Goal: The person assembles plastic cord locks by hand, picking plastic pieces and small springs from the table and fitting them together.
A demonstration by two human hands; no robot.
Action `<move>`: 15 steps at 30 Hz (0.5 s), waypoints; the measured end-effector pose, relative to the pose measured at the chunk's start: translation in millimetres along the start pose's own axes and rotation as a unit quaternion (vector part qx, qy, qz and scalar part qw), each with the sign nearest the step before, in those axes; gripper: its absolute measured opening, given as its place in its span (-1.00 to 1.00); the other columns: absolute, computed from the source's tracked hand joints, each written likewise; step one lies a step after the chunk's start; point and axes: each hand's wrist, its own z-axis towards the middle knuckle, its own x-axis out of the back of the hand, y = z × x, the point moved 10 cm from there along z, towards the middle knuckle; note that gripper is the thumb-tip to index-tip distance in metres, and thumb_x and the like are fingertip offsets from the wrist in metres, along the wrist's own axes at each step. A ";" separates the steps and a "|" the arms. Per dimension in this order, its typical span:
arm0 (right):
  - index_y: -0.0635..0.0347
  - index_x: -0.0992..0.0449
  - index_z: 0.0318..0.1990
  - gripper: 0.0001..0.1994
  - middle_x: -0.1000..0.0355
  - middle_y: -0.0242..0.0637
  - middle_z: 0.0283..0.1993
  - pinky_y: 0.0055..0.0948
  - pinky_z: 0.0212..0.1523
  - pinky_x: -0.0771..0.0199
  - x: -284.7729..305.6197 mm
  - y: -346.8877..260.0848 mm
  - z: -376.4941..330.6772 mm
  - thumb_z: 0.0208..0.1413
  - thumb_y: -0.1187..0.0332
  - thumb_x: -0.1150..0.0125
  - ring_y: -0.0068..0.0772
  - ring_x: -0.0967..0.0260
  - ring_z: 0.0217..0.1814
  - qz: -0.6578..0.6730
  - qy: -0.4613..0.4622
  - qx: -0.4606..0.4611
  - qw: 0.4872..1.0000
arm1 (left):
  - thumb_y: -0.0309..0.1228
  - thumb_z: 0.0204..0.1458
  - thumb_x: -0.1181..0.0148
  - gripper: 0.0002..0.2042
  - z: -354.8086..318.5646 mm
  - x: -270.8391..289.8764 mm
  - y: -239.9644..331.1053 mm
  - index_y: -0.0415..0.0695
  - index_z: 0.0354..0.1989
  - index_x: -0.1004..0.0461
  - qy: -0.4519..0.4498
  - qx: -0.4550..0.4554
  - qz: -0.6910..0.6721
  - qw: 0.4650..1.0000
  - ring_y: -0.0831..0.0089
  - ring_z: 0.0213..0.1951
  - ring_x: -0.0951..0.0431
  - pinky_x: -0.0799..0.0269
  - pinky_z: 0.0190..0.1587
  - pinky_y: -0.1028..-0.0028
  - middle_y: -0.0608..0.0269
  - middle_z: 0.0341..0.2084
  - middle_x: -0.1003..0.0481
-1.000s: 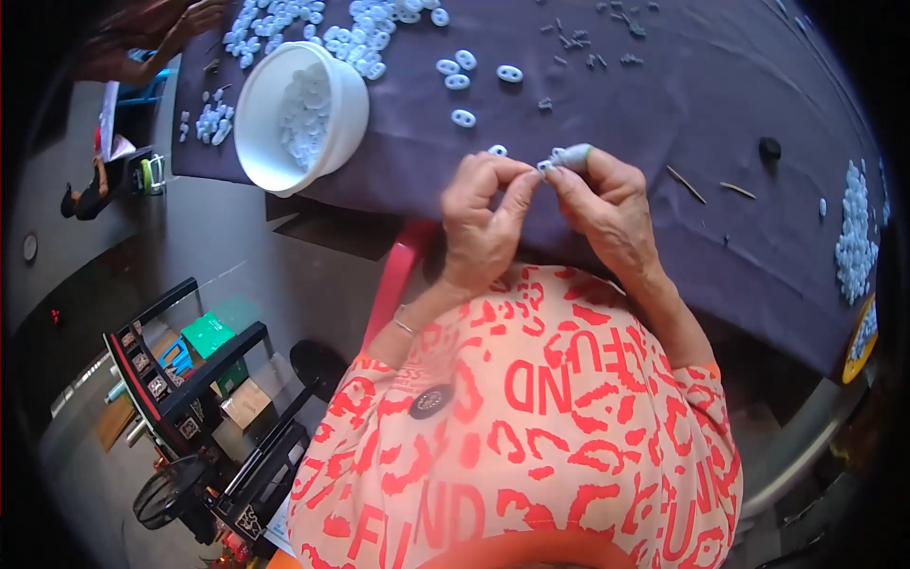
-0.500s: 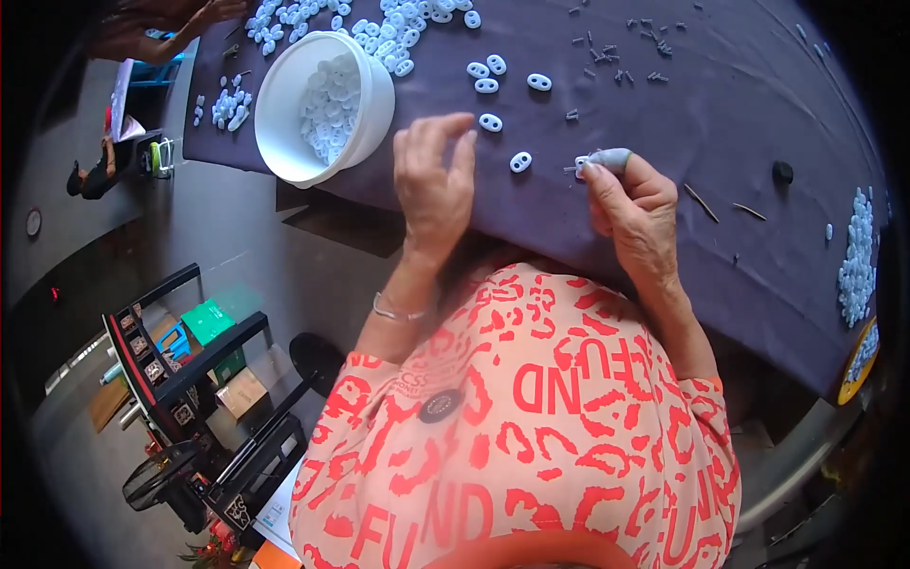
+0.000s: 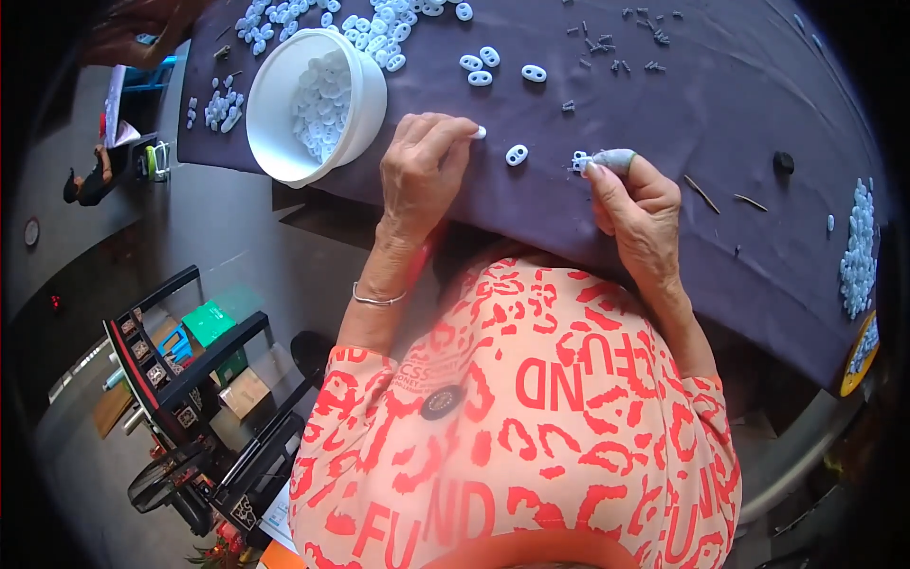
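White and smooth, a small oval piece [image 3: 480, 133] is now between the thumb and forefinger of the left hand [image 3: 422, 166]. Half a second ago this hand was without a piece, its thumb and finger apart, and the oval was lying flat just ahead of it. I cannot tell if the piece has left the cloth [image 3: 777, 247]. The right hand [image 3: 645, 204] keeps its pinch on a whitish linked part [image 3: 579, 162], at the tip of a finger wrapped in a pale grey cover [image 3: 616, 159]. Between the hands lies a loose oval [image 3: 517, 155] with two round holes. Just right of the right hand are two thin brown sticks [image 3: 701, 193]. Left of the left hand stands a round white tub [image 3: 370, 104], glossy, with many pale pieces inside. Farther ahead of the right hand are scattered short grey pins [image 3: 656, 36].
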 end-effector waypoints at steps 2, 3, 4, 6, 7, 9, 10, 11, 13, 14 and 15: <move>0.27 -0.47 -0.32 -0.90 -0.21 -0.56 -0.66 -0.73 -0.70 0.07 1.1 1.3 0.1 0.13 0.42 -0.11 -0.81 0.01 -0.70 0.007 0.005 0.006 1.000 | -0.61 -0.26 -0.23 -0.84 -3.5 4.8 -1.2 -0.09 -0.46 -0.48 -0.002 -0.006 -0.007 1.000 0.29 -0.35 -0.45 -0.38 -0.32 0.38 0.27 -0.47 -0.47; 0.27 -0.47 -0.32 -0.90 -0.21 -0.56 -0.66 -0.73 -0.70 0.07 1.1 1.4 -0.3 0.13 0.42 -0.11 -0.81 0.01 -0.70 0.007 0.005 0.005 1.000 | -0.61 -0.28 -0.22 -0.83 -4.6 8.8 -0.3 -0.10 -0.45 -0.48 0.001 -0.010 -0.006 1.000 0.27 -0.32 -0.45 -0.39 -0.30 0.37 0.25 -0.46 -0.47; 0.27 -0.47 -0.31 -0.90 -0.21 -0.56 -0.66 -0.73 -0.70 0.07 1.2 1.6 -0.9 0.13 0.42 -0.10 -0.82 0.01 -0.69 0.011 0.004 -0.001 1.000 | -0.61 -0.29 -0.22 -0.81 -5.4 11.4 1.1 -0.11 -0.44 -0.47 0.005 -0.015 -0.005 1.000 0.26 -0.30 -0.45 -0.39 -0.27 0.36 0.22 -0.44 -0.47; 0.27 -0.47 -0.31 -0.91 -0.21 -0.56 -0.65 -0.73 -0.70 0.07 0.6 2.5 -1.4 0.13 0.43 -0.10 -0.82 0.01 -0.69 0.014 0.003 -0.008 1.000 | -0.59 -0.30 -0.24 -0.81 -6.6 15.1 -0.4 -0.13 -0.43 -0.47 0.014 0.000 -0.008 1.000 0.24 -0.31 -0.45 -0.38 -0.26 0.35 0.20 -0.44 -0.46; 0.27 -0.47 -0.31 -0.91 -0.21 -0.56 -0.65 -0.73 -0.70 0.07 0.7 3.6 -1.6 0.13 0.43 -0.11 -0.82 0.01 -0.69 0.016 0.005 -0.013 1.000 | -0.57 -0.30 -0.26 -0.80 -7.6 17.9 -2.9 -0.14 -0.42 -0.46 0.024 0.013 -0.011 1.000 0.23 -0.31 -0.44 -0.38 -0.25 0.34 0.19 -0.43 -0.46; 0.27 -0.47 -0.32 -0.91 -0.21 -0.56 -0.65 -0.73 -0.70 0.08 0.2 3.1 -1.9 0.13 0.43 -0.11 -0.83 0.01 -0.69 0.019 0.006 -0.017 1.000 | -0.55 -0.29 -0.28 -0.80 -11.1 17.4 -8.1 -0.15 -0.42 -0.45 0.030 0.033 -0.012 0.999 0.22 -0.30 -0.44 -0.36 -0.24 0.34 0.18 -0.42 -0.46; 0.27 -0.47 -0.31 -0.91 -0.21 -0.56 -0.65 -0.73 -0.70 0.07 0.2 1.0 -2.5 0.13 0.43 -0.11 -0.83 0.01 -0.69 0.012 0.008 -0.016 1.000 | -0.53 -0.28 -0.30 -0.80 -12.1 17.8 -11.8 -0.16 -0.42 -0.45 0.035 0.051 -0.013 0.998 0.22 -0.30 -0.43 -0.35 -0.23 0.34 0.18 -0.41 -0.46; 0.27 -0.47 -0.31 -0.91 -0.21 -0.56 -0.65 -0.73 -0.70 0.07 0.2 -0.7 -2.9 0.12 0.43 -0.11 -0.83 0.01 -0.69 0.004 0.009 -0.015 1.000 | -0.53 -0.28 -0.30 -0.80 -11.7 18.1 -9.7 -0.16 -0.42 -0.45 0.036 0.052 -0.012 0.998 0.22 -0.30 -0.43 -0.35 -0.23 0.34 0.18 -0.41 -0.46; 0.27 -0.47 -0.31 -0.91 -0.21 -0.56 -0.65 -0.74 -0.70 0.07 1.3 0.5 -2.4 0.12 0.43 -0.11 -0.83 0.01 -0.69 0.006 0.011 -0.009 1.000 | -0.48 -0.26 -0.33 -0.79 -14.5 22.4 -15.2 -0.17 -0.40 -0.46 0.062 0.108 0.050 0.991 0.22 -0.30 -0.42 -0.33 -0.20 0.33 0.18 -0.40 -0.45; 0.27 -0.47 -0.31 -0.91 -0.21 -0.56 -0.65 -0.74 -0.70 0.07 1.8 0.3 -2.2 0.12 0.43 -0.12 -0.83 0.00 -0.69 0.008 0.013 -0.003 1.000 | -0.48 -0.26 -0.33 -0.79 -15.1 21.3 -14.7 -0.17 -0.40 -0.46 0.062 0.108 0.050 0.991 0.22 -0.30 -0.42 -0.33 -0.20 0.33 0.18 -0.40 -0.45; 0.27 -0.47 -0.31 -0.91 -0.21 -0.56 -0.65 -0.74 -0.70 0.07 1.3 0.2 -2.5 0.12 0.43 -0.12 -0.83 0.00 -0.69 0.008 0.013 -0.003 1.000 | -0.47 -0.26 -0.34 -0.78 -16.9 20.4 -16.6 -0.17 -0.40 -0.47 0.062 0.120 0.048 0.990 0.22 -0.29 -0.41 -0.32 -0.18 0.33 0.18 -0.40 -0.45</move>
